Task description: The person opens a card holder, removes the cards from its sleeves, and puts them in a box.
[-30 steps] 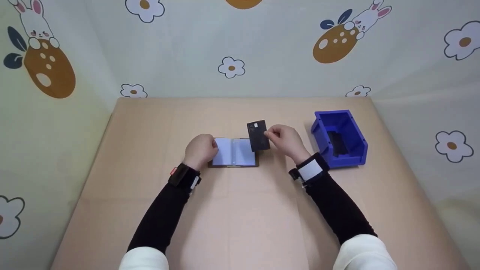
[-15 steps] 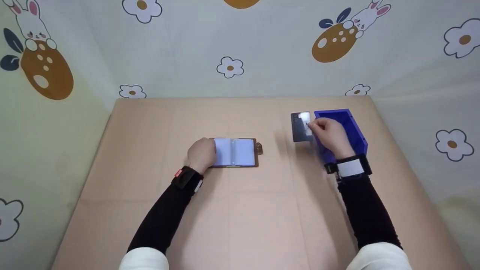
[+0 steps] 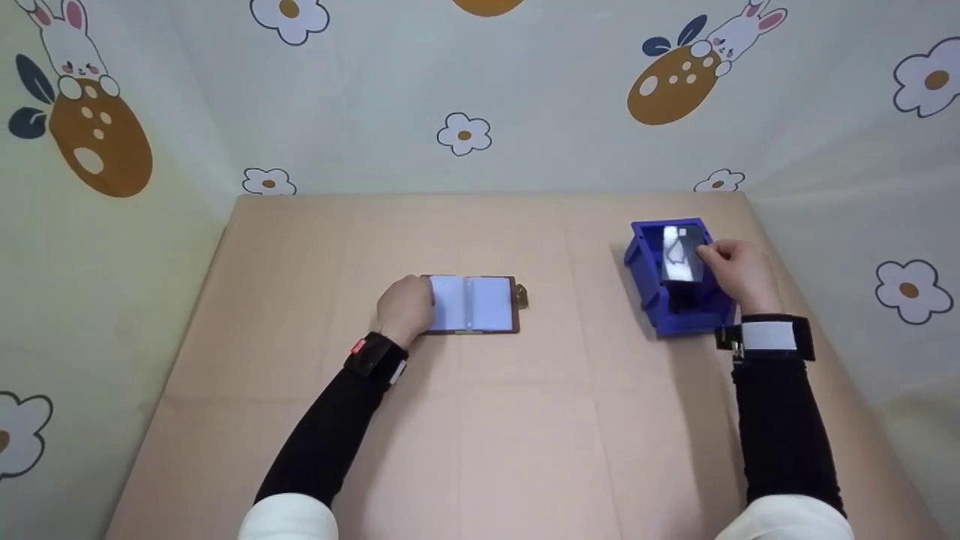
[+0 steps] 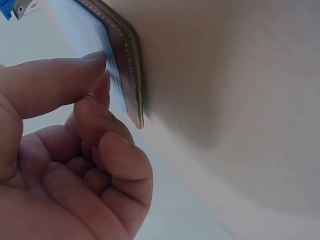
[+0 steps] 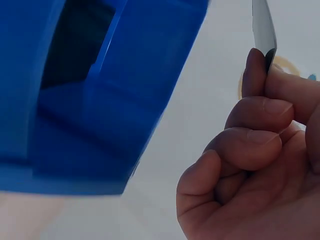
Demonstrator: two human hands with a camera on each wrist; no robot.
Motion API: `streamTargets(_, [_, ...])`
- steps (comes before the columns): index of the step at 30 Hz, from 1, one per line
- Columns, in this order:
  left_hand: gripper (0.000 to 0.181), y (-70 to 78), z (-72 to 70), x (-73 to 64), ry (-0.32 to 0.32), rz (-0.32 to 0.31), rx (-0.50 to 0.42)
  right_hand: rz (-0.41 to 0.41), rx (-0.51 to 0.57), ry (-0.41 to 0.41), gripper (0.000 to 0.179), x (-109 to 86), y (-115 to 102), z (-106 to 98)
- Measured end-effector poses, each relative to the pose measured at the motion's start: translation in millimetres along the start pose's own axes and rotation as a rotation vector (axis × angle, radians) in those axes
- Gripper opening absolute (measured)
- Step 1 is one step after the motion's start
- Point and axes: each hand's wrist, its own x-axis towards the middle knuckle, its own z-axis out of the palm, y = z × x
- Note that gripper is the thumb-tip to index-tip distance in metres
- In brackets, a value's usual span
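Note:
In the head view my right hand [image 3: 742,274] pinches a black card [image 3: 681,253] by its right edge, above the blue bin [image 3: 679,328]. Glare whitens much of the card's face. From the right wrist, the card [image 5: 265,35] appears nearly edge-on between thumb and forefinger. A small brown card holder [image 3: 516,319] with clear sleeves lies spread open on the table. My left hand [image 3: 405,309] covers its left edge. Up close, thumb and forefinger of the left hand [image 4: 85,135] pinch at the edge of the sleeves [image 4: 100,35]; the other fingers are curled.
Inside the blue bin dark items [image 3: 682,298] lie at the bottom, partly hidden under the raised card. A brown clasp tab [image 3: 522,295] sticks out right of the card holder. Patterned cloth [image 3: 360,112] stands behind and beside the table [image 3: 450,450].
My right hand has carried the black card rightward, from over the card holder's right side to above the blue bin. The left hand stays at the card holder's left edge.

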Motion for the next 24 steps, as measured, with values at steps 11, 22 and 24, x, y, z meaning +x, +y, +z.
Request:
streamTargets(11, [0.029, -2.5, 1.1, 1.2, -0.015, -0.001, -0.023, 0.041, -0.097, -0.029, 0.037, 0.9, 15, 1])
streamTargets(22, [0.022, -2.7, 2.1, 0.2, 0.0, 0.004, -0.006, 0.049, -0.21, 0.003, 0.039, -0.2, 9, 5])
streamTargets(24, [0.02, -2.9, 2.3, -0.1, 0.004, 0.005, -0.001, 0.038, -0.212, 0.008, 0.039, -0.3, 6, 6])
